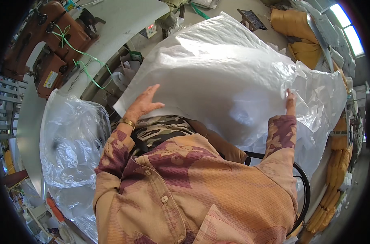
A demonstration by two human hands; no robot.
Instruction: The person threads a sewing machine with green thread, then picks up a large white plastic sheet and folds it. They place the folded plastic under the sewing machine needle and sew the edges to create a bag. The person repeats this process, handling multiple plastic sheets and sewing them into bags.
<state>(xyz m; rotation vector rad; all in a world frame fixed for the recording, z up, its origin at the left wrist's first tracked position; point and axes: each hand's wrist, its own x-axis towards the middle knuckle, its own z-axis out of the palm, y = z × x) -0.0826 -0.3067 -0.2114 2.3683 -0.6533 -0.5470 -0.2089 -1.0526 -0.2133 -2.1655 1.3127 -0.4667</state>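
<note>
A large, whitish translucent plastic sheet (209,73) spreads over my lap and bulges up in front of me. My left hand (145,103), a gold-coloured band on its wrist, is over the sheet's near left edge. Its fingers are spread and it holds nothing; whether it touches the plastic I cannot tell. On the far side, my right hand (290,102) is seen edge-on and closed at the sheet's right side, where the plastic gathers into folds. Most of its fingers are hidden. Crinkled clear plastic (319,95) continues beyond that hand.
To the left is a grey-white worktable (124,20) with a brown sewing machine (51,44) and green cord (85,67). Clear plastic (73,138) hangs over its near edge. A black curved chair arm (306,191) is at my right. Yellow-orange bundles (297,26) lie at the far right.
</note>
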